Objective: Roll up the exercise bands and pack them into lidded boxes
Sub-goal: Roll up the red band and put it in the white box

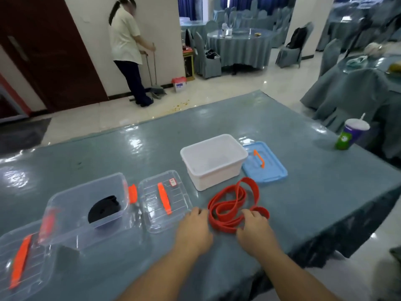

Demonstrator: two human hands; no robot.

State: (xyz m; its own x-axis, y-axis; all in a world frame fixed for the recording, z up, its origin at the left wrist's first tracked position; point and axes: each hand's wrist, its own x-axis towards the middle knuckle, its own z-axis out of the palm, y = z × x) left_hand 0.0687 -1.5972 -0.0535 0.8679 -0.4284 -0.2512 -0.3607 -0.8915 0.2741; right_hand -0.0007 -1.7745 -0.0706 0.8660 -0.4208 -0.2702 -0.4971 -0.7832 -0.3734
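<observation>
left hand (193,229): palm down, fingers curled; right hand (253,228): palm down, fingers curled; forearms bare

A lidded paper cup (351,134) with a straw stands at the far right of the worktop (152,144). On the floor beyond, far left, a person (128,46) sweeps with a broom and dustpan (157,91) beside a small red-and-white box (179,84). Round covered tables (240,43) and draped chairs (206,57) fill the far right.

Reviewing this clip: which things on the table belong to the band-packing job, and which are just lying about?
Job:
red band, under both hands
black band, in the clear box
clear lid
white box, open
blue lid

Lying about:
drink cup at the table's far right
</observation>
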